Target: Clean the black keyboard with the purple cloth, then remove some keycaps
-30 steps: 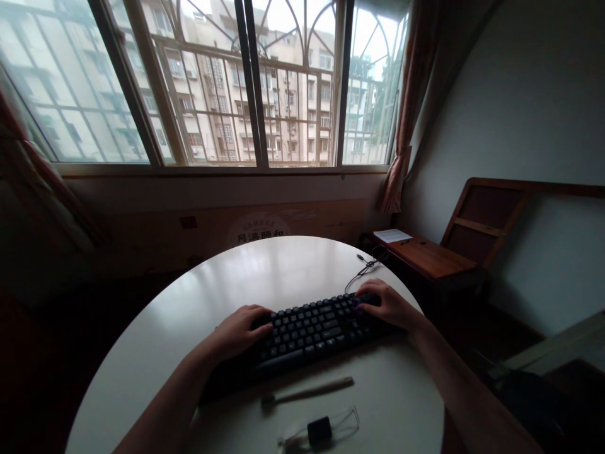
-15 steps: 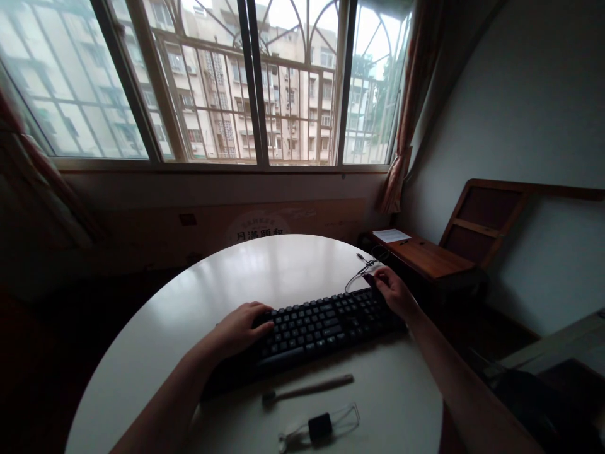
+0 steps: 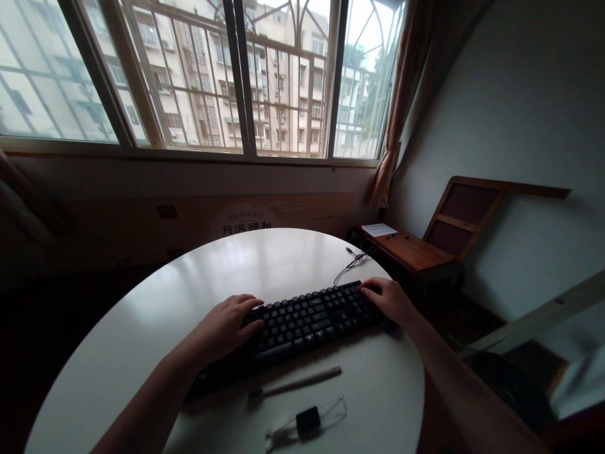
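A black keyboard (image 3: 307, 321) lies at a slant on the white round table (image 3: 155, 290). My left hand (image 3: 231, 321) grips its left part, with the thumb over the keys and the fingers near the far edge. My right hand (image 3: 388, 297) is at the far right corner of the keyboard, thumb and fingertips pinched together. What they hold, if anything, is too dark and small to make out. Nearer to me lie a thin brush (image 3: 302, 381) and a small wire-looped tool with a black block (image 3: 308, 421), like a keycap puller.
A thin black cable (image 3: 352, 265) with its plug lies beyond the keyboard, near the table's far right edge. To the right stands a low wooden bench (image 3: 420, 252) with a white paper sheet (image 3: 379, 230) on it. A barred window fills the back.
My right hand has come down a little from beyond the keyboard's far right corner onto that corner. My left hand keeps its place. The whole view has shifted slightly.
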The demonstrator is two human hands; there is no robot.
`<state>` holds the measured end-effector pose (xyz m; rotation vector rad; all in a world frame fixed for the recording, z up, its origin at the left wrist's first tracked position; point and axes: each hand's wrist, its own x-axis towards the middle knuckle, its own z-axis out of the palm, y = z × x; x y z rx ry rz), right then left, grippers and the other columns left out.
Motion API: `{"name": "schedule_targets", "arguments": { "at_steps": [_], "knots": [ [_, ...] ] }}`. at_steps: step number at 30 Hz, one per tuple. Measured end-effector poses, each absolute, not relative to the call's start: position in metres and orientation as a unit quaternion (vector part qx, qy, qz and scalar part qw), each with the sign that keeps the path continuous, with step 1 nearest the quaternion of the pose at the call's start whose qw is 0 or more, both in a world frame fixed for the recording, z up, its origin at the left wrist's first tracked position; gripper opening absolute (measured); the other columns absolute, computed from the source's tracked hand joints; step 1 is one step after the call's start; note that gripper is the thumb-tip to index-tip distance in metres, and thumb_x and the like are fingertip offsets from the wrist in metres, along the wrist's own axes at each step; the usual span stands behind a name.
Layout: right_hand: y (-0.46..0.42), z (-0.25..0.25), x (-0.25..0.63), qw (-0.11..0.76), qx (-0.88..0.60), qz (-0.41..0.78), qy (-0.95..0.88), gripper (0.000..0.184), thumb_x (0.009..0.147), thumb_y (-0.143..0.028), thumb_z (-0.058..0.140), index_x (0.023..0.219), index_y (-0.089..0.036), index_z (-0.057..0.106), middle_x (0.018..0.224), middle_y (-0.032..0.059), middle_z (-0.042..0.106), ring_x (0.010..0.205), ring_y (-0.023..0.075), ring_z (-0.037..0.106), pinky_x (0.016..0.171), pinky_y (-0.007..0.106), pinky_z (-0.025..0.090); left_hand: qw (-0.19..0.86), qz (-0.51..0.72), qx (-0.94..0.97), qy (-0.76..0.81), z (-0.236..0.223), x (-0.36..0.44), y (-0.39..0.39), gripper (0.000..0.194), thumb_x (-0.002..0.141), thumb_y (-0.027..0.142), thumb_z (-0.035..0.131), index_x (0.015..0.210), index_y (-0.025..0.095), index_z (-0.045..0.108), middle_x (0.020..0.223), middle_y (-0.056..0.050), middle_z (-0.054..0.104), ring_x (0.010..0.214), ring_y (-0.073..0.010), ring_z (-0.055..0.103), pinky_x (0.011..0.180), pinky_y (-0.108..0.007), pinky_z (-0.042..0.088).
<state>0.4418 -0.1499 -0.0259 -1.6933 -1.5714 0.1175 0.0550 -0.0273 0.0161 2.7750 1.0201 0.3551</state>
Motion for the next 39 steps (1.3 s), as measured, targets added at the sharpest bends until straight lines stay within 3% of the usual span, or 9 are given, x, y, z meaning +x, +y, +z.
{"name": "schedule_targets", "arguments": {
  "at_steps": [4, 12, 21, 30, 35, 39],
  "knots": [
    [-0.149, -0.039, 0.432, 0.368, -0.655, -0.05, -0.658, 0.018, 0.087, -0.026, 0.058, 0.087, -0.021, 0.075, 0.085, 0.0067, 0.065, 0.086, 0.0225, 0.061, 0.084, 0.036, 0.048, 0.097, 0.11, 0.928, 0.344, 0.013, 0.057, -0.027, 0.041, 0.085, 0.041, 0.054, 0.12, 0.023, 0.065, 0.125, -0.008, 0.064, 0.117, -0.0277, 0.057, 0.102, -0.039, 0.045],
    [-0.154, -0.047, 0.436, 0.367, -0.647, -0.052, -0.667, 0.02, 0.089, -0.028, 0.059, 0.097, -0.023, 0.077, 0.087, 0.0059, 0.059, 0.086, 0.0208, 0.058, 0.083, 0.034, 0.048, 0.12, 0.101, 0.92, 0.358, 0.0, 0.064, -0.02, 0.057, 0.086, 0.049, 0.051, 0.136, 0.023, 0.053, 0.135, -0.009, 0.059, 0.121, -0.0282, 0.056, 0.104, -0.04, 0.044],
    [-0.156, -0.041, 0.431, 0.378, -0.656, -0.081, -0.648, 0.018, 0.086, -0.026, 0.061, 0.075, -0.022, 0.075, 0.082, 0.0047, 0.057, 0.081, 0.0197, 0.057, 0.078, 0.033, 0.049, 0.101, 0.084, 0.917, 0.378, 0.0, 0.065, -0.02, 0.062, 0.087, 0.054, 0.048, 0.139, 0.021, 0.051, 0.134, -0.01, 0.06, 0.121, -0.0297, 0.057, 0.102, -0.04, 0.044],
    [-0.155, -0.045, 0.43, 0.379, -0.634, -0.078, -0.67, 0.02, 0.086, -0.021, 0.062, 0.101, -0.024, 0.075, 0.092, 0.0059, 0.059, 0.091, 0.0219, 0.057, 0.086, 0.036, 0.048, 0.103, 0.062, 0.92, 0.373, 0.002, 0.065, -0.021, 0.06, 0.088, 0.052, 0.046, 0.139, 0.02, 0.051, 0.135, -0.01, 0.059, 0.124, -0.0288, 0.054, 0.106, -0.041, 0.041],
    [-0.154, -0.044, 0.431, 0.417, -0.615, -0.055, -0.667, 0.015, 0.082, -0.012, 0.061, 0.088, -0.022, 0.072, 0.093, 0.0058, 0.06, 0.092, 0.0214, 0.057, 0.086, 0.035, 0.049, 0.1, 0.059, 0.921, 0.373, 0.003, 0.065, -0.021, 0.059, 0.088, 0.052, 0.046, 0.137, 0.02, 0.053, 0.135, -0.01, 0.06, 0.124, -0.0285, 0.054, 0.106, -0.041, 0.041],
    [-0.153, -0.045, 0.433, 0.4, -0.627, -0.06, -0.666, 0.013, 0.083, -0.017, 0.063, 0.085, -0.022, 0.075, 0.093, 0.0066, 0.061, 0.093, 0.0224, 0.057, 0.089, 0.038, 0.048, 0.1, 0.064, 0.921, 0.371, 0.002, 0.065, -0.02, 0.057, 0.088, 0.053, 0.047, 0.135, 0.021, 0.055, 0.134, -0.009, 0.061, 0.123, -0.0285, 0.055, 0.105, -0.04, 0.042]
  ]
}}
